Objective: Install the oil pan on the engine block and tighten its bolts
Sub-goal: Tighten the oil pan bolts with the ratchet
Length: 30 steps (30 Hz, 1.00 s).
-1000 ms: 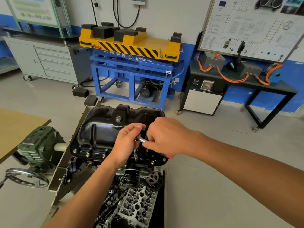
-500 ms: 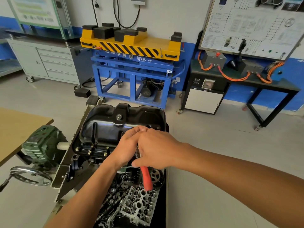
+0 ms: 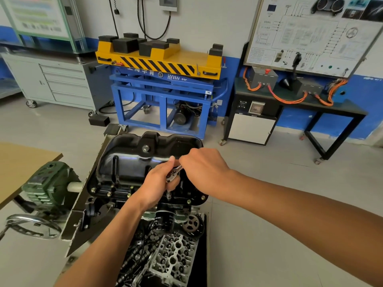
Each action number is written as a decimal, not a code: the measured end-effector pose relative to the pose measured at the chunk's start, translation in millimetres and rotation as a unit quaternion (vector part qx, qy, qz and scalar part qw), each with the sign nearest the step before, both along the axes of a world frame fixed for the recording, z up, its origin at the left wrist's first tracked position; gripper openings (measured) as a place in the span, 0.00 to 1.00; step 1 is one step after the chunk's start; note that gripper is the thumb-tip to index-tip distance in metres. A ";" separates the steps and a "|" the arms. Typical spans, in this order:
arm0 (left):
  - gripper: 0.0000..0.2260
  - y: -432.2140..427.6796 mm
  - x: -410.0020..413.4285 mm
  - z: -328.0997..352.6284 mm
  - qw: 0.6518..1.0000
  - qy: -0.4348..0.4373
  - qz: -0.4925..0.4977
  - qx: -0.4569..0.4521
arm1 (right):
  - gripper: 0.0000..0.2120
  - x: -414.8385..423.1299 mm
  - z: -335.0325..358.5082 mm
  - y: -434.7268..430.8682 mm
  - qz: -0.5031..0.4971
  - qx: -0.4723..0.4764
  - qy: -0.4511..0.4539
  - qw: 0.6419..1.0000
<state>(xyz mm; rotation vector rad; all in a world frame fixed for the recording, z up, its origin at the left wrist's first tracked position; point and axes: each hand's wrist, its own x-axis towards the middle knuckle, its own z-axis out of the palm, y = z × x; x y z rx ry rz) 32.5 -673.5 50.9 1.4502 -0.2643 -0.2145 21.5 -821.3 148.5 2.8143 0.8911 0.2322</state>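
Head view, looking down over both forearms.

- Oil pan (image 3: 132, 162): black, glossy, seated on top of the engine block (image 3: 116, 198), which hangs in a stand. Drain plug (image 3: 145, 148) shows on the far wall of the pan.
- Bolts (image 3: 109, 194) stand in a row along the pan's near flange, with more at the near right corner.
- Ratchet (image 3: 173, 173): chrome head between the two hands. A socket extension drops from it to the near flange, just right of the middle.
- Left hand (image 3: 159, 184): fingers curled round the ratchet head and the top of the extension, thumb pointing up.
- Right hand (image 3: 205, 169): knuckles up, fingers curled round the ratchet's shank. The handle itself is hidden under the hand. The two hands are touching or nearly so.
- Oil filter (image 3: 163, 221): black canister with white print, on the block's near face below the flange. A toothed sprocket (image 3: 191, 224) sits just to its right.
- Cylinder head (image 3: 174, 255): bare metal, lying below the block among dark loose parts.
- Left of the stand: green gearbox (image 3: 45, 189) with a steel handwheel (image 3: 31, 224) below it. The corner of a wooden bench (image 3: 20, 162) is beyond.
- Against the far wall: blue lift cart (image 3: 163, 94) with a yellow striped top, grey drawer cabinet (image 3: 62, 83), wiring display board (image 3: 310, 32) over a black bench (image 3: 331, 106) with orange cables.
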 end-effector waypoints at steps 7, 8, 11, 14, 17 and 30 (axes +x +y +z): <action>0.25 5.7 -2.7 -3.9 0.997 -0.044 -0.026 -0.065 | 0.22 10.0 -4.1 6.2 0.056 0.036 0.057 0.996; 0.24 6.8 -2.2 -5.5 0.996 -0.051 -0.028 -0.065 | 0.24 11.9 -4.0 5.4 0.059 0.035 0.063 0.996; 0.22 7.0 -4.0 -3.9 0.997 -0.063 -0.030 -0.036 | 0.22 16.6 -5.3 -0.2 0.069 0.032 0.055 0.996; 0.24 7.6 -3.9 -5.4 0.998 -0.051 0.001 -0.047 | 0.13 16.6 -3.9 -8.7 0.068 0.025 0.029 0.997; 0.23 7.7 -0.7 -7.3 0.995 -0.033 0.067 -0.059 | 0.09 10.5 2.0 -13.0 0.063 0.023 0.042 0.997; 0.14 -12.5 -1.1 5.0 0.991 0.003 0.124 -0.052 | 0.26 -29.4 -5.4 10.5 0.040 0.158 0.161 0.973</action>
